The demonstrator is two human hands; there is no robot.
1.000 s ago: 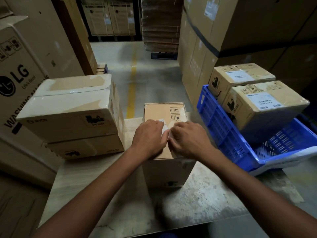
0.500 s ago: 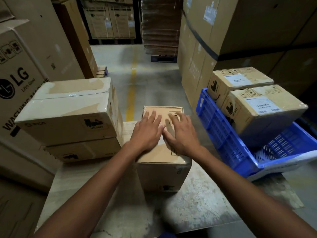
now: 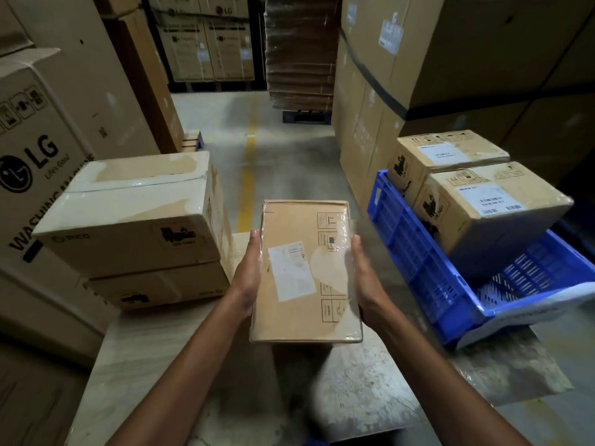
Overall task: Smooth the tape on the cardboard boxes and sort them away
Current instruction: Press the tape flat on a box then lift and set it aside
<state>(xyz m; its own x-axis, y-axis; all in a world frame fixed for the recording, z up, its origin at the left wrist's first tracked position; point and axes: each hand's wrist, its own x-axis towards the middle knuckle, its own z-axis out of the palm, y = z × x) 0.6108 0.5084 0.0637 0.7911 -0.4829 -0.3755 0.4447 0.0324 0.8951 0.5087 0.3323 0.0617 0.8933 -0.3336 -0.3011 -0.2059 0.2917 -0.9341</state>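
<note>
Both hands came off the top of the small box (image 3: pixel 306 272). Half a second back they lay flat on it; now the left hand (image 3: pixel 248 278) and right hand (image 3: pixel 362 281) clamp its long sides, palms pressed in, thumbs straight along the upper edges, other fingers hidden behind it. The box looks raised off the desk (image 3: pixel 154 365), top face tipped toward the camera, just left of the blue crate (image 3: pixel 418 262). Read: smoothing done, sort-away step starting. Tape film is wrinkled near the box's right edge. The crate already carries two labelled boxes (image 3: pixel 489 214). Well left of the crate, two taped boxes (image 3: pixel 128 217) sit stacked on the desk. Desk top worn and scuffed. Beyond the crate: warehouse aisle, concrete floor (image 3: pixel 289 175), yellow line, tall cartons on both sides.
</note>
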